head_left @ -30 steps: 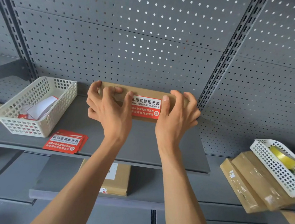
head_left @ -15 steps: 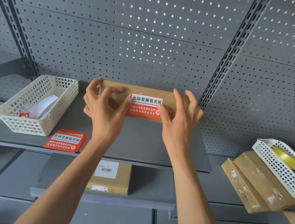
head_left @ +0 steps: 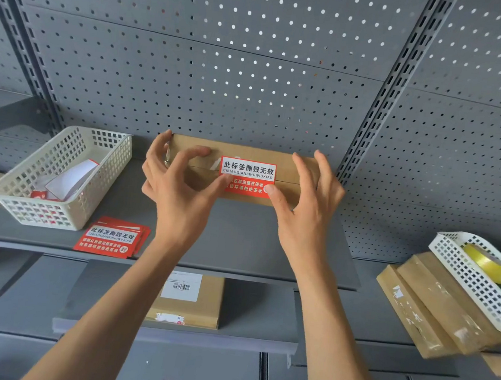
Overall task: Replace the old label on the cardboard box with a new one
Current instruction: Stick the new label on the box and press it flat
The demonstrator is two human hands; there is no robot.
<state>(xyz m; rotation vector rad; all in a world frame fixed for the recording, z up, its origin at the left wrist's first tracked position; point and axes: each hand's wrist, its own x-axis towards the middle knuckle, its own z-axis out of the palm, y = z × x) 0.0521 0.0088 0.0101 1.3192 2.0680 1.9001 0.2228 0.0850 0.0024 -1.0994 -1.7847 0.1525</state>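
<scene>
- Box [head_left: 245,170] stood on the upper shelf [head_left: 237,238], frame centre, back against the pegboard [head_left: 225,76].
- Red-and-white label [head_left: 247,176] was stuck on the box front, across the flap seam.
- Left hand [head_left: 179,190]: fingers spread and relaxed, thumb tip at the label's lower left edge, fingertips on the box's left end. Not gripping.
- Right hand [head_left: 303,209]: fingers spread, thumb tip on the label's lower right corner, other fingers over the box's right end. Not gripping.
- Stack of spare labels [head_left: 110,240] lay flat on the same shelf, lower left of the box, just beside a white basket [head_left: 58,179] holding paper scraps.
- Second box [head_left: 188,299] with a barcode sticker sat on the lower shelf, below the hands.
- Right edge of frame: tilted wrapped boxes [head_left: 436,310] with a white basket [head_left: 481,281] on top holding a yellow tape roll [head_left: 486,263].
</scene>
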